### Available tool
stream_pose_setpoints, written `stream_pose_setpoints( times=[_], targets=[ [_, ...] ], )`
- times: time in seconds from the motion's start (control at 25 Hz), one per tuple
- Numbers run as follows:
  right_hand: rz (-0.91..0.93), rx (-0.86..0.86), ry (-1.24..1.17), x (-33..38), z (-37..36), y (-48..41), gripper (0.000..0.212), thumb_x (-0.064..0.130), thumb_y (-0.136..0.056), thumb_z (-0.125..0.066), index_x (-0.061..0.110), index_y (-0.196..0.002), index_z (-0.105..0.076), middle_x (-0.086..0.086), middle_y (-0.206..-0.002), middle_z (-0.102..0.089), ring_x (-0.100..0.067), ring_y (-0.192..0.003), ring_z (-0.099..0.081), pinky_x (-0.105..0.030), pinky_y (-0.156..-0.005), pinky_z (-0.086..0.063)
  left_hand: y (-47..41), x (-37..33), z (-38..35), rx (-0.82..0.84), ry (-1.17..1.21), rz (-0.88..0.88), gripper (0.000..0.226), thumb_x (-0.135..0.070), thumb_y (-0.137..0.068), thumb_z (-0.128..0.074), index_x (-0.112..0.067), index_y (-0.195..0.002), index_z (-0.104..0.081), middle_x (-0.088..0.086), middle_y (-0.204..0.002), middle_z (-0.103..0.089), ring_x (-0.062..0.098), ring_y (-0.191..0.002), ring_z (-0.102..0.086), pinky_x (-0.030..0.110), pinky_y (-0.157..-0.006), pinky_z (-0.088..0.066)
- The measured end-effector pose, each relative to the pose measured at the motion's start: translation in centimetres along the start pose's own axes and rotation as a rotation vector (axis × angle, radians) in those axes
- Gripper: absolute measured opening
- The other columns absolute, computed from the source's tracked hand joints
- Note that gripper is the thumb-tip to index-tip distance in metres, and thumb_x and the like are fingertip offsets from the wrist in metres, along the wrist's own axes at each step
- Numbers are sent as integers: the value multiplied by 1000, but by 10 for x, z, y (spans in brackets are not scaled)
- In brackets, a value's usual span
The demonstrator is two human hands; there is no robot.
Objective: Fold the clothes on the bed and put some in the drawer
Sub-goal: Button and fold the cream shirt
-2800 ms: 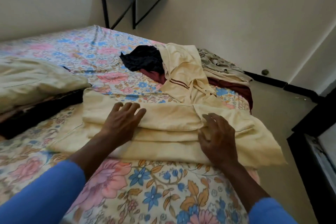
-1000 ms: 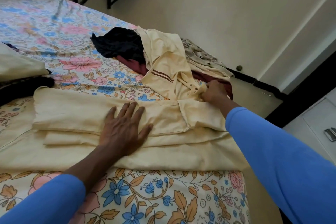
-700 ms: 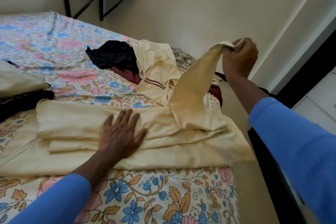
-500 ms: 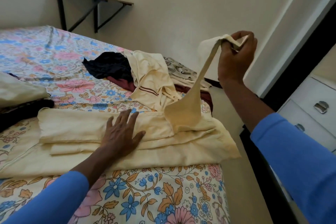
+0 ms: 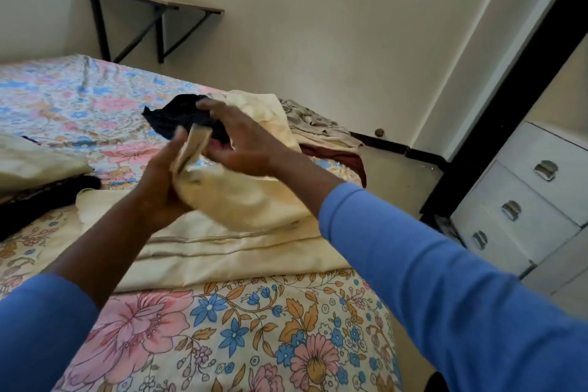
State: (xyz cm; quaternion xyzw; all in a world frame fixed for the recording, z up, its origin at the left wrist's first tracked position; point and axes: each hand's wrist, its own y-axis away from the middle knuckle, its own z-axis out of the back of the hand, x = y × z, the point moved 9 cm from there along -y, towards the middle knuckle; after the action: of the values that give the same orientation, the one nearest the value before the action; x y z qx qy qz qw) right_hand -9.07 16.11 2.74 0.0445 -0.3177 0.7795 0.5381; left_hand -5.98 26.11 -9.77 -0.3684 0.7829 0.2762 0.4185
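on my feed the bed, with its flowered sheet, spreads under and beyond both sets of fingers. the cream garment lies folded on it below the fingers, with one part lifted and bunched up into them. the white drawers stand well off to the right of the right fingers, all three closed. a pile of clothes sits past the fingertips: a black piece just behind the right fingers, then cream, grey-patterned and dark red ones further right. a pillow lies far left of the left fingers. the left hand has its fingers curled round the bunched cloth, and a folded end pokes up beside the thumb. the right hand hovers just past that end with its fingers stretched and spread. it is blurred, and i cannot tell whether it pinches the cloth.
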Motion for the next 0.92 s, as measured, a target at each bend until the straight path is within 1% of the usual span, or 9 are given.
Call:
stream_pose_setpoints(
  times=[0.08, 0.16, 0.28, 0.4, 0.52, 0.6, 0.68, 0.8, 0.92],
  targets=[
    [-75, 88, 93, -29, -21, 30, 70, 28, -92, -73, 20, -154, -41, -5, -150, -50, -19, -136, -45, -23, -107, -32, 9, 30, 44, -211, -41, 136, 58, -45, -95, -66, -12, -141, -61, 11, -100, -74, 29, -83, -74, 39, -66, -60],
    [-219, 80, 146, -81, -17, 74, 71, 25, -92, -70, 25, -155, -40, -4, -153, -46, -22, -143, -39, -31, -116, -31, 20, 52, 86, -372, -143, 203, 64, -38, -90, -75, -8, -144, -57, 13, -105, -72, 32, -89, -71, 42, -67, -57],
    [-529, 53, 226, -167, 10, 158, 85, 12, -83, -67, 31, -159, -33, -3, -162, -38, -25, -149, -32, -44, -123, -28, 29, 48, 98, -361, -474, 91, 95, -42, -77, -87, -21, -157, -39, 12, -122, -65, 32, -107, -67, 42, -78, -55],
    [-630, -68, 214, -205, 19, 215, 87, 10, -82, -65, 33, -159, -31, -1, -161, -40, -26, -148, -33, -47, -120, -33, 25, 42, 73, -305, -872, -22, 94, -17, -80, -89, -24, -158, -36, 9, -123, -63, 24, -100, -65, 30, -70, -51],
    [-578, -260, 199, -215, 18, 222, 76, 9, -82, -64, 27, -153, -42, -2, -153, -49, -25, -142, -39, -49, -117, -38, 22, 30, 43, -341, -1322, -251, 46, -1, -86, -71, -17, -130, -68, 2, -103, -65, 17, -84, -61, 29, -65, -45],
    [-540, -300, 177, -222, 24, 202, 76, 10, -81, -62, 26, -153, -42, -4, -152, -50, -26, -142, -41, -52, -117, -36, 30, 14, 17, -300, -1348, -533, 32, 6, -82, -62, -20, -95, -75, -1, -97, -65, 19, -86, -61, 31, -73, -45],
    [-551, -226, 209, -227, 24, 185, 83, 13, -82, -61, 25, -159, -33, -8, -154, -47, -30, -142, -40, -53, -117, -32, 41, 4, -2, -142, -1211, -658, 29, 3, -73, -54, -22, -73, -69, 2, -88, -69, 20, -85, -65, 27, -74, -48],
    [-609, -54, 352, -239, 22, 183, 90, 14, -80, -62, 30, -161, -26, -9, -142, -53, -33, -131, -44, -51, -110, -31, 37, 17, -18, 190, -1132, -324, 11, -28, -67, -59, -22, -62, -67, 6, -64, -64, 31, -63, -62, 39, -61, -46],
    [-508, -39, 515, -241, 36, 189, 52, 15, -78, -60, 29, -127, -68, -1, -105, -63, -29, -109, -54, -46, -99, -34, 42, 47, -17, 345, -1181, 21, 27, -50, -64, -67, -23, -62, -63, 7, -67, -64, 26, -63, -66, 35, -54, -49]
  ],
)
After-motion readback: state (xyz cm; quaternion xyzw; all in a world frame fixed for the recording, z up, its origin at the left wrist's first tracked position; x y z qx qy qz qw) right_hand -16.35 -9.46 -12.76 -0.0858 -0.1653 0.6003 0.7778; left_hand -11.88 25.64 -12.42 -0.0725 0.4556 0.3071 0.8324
